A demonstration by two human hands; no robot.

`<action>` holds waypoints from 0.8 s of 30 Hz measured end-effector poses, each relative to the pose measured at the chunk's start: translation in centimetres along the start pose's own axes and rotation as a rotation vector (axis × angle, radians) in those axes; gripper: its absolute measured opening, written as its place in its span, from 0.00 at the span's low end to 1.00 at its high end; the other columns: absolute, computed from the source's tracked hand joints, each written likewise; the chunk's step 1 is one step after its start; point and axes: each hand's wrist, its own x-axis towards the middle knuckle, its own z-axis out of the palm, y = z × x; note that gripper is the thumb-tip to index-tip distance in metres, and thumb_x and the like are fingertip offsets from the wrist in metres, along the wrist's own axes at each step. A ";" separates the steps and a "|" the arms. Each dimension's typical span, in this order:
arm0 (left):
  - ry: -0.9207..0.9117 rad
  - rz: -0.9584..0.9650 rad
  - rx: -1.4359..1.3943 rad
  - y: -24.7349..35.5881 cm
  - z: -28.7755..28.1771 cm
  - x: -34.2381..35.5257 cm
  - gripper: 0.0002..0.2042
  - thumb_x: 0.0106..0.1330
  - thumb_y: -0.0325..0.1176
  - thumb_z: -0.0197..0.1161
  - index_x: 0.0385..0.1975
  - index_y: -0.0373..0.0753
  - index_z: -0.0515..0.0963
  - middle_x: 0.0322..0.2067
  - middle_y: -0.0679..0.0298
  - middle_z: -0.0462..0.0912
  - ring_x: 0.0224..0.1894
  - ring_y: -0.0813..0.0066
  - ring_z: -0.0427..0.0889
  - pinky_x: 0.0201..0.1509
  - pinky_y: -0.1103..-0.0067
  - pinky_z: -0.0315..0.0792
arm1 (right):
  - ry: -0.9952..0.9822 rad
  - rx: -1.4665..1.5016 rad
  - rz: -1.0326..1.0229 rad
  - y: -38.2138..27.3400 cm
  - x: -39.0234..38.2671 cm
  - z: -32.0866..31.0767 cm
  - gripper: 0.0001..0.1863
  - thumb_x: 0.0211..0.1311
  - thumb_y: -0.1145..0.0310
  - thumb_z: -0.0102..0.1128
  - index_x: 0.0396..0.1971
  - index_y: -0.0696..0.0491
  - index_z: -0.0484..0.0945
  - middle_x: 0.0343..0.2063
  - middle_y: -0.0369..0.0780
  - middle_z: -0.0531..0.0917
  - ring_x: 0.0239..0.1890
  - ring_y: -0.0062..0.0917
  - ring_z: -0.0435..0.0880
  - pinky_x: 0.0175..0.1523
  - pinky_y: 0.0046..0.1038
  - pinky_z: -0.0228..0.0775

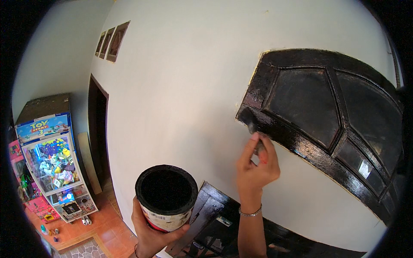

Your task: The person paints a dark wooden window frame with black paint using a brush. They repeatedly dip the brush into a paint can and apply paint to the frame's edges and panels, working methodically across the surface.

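Note:
My right hand (257,165) pinches the handle of a paintbrush (254,124). Its dark bristles press on the lower left corner of a black wooden window frame (307,150) set in the wall. The frame's lower rail shines as if wet; the wood near its left corner looks duller in places. My left hand (152,234) is wrapped around a paint can (165,217), holding it upright below and left of the brush. Black paint (167,189) shows inside the can, and its white label is smeared.
A white wall (180,94) surrounds the frame. Below stands another glossy black frame (211,206) with glass. At the left are a claw machine (53,163) full of toys, a dark doorway (99,129), a leaning board (89,163) and shoes (87,220) on orange floor tiles (107,210).

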 end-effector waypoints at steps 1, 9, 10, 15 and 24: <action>-0.012 -0.001 -0.015 0.1 0.0 0.1 0.62 0.38 0.45 0.92 0.71 0.36 0.54 0.62 0.54 0.72 0.63 0.62 0.76 0.67 0.65 0.73 | 0.063 -0.024 0.024 0.1 0.0 0.1 0.07 0.64 0.76 0.71 0.39 0.61 0.84 0.30 0.45 0.88 0.26 0.35 0.87 0.32 0.30 0.79; 0.002 0.005 0.022 0.5 0.0 0.3 0.60 0.38 0.46 0.91 0.70 0.36 0.56 0.60 0.54 0.73 0.62 0.63 0.77 0.66 0.66 0.74 | -0.005 -0.031 -0.002 0.6 0.4 0.4 0.06 0.66 0.75 0.70 0.36 0.63 0.84 0.30 0.46 0.89 0.27 0.30 0.89 0.32 0.28 0.81; 0.010 0.001 0.004 0.5 0.0 0.3 0.60 0.38 0.47 0.91 0.70 0.36 0.57 0.60 0.54 0.74 0.62 0.63 0.77 0.66 0.66 0.74 | 0.023 -0.059 0.051 0.6 0.4 0.4 0.06 0.65 0.75 0.70 0.36 0.62 0.84 0.31 0.46 0.89 0.28 0.34 0.90 0.34 0.30 0.82; -0.004 -0.023 0.001 0.5 -0.2 0.3 0.60 0.38 0.45 0.92 0.70 0.36 0.56 0.61 0.54 0.73 0.62 0.63 0.77 0.66 0.65 0.73 | -0.025 0.003 -0.013 0.5 0.7 0.3 0.05 0.65 0.76 0.70 0.36 0.61 0.84 0.32 0.46 0.89 0.28 0.35 0.89 0.34 0.31 0.82; -0.020 -0.006 -0.032 0.3 -0.4 0.4 0.59 0.39 0.42 0.92 0.70 0.36 0.55 0.60 0.53 0.74 0.61 0.62 0.78 0.65 0.65 0.75 | 0.018 0.003 -0.059 0.5 2.0 0.5 0.07 0.69 0.74 0.67 0.31 0.61 0.83 0.25 0.41 0.87 0.20 0.17 0.80 0.24 0.20 0.70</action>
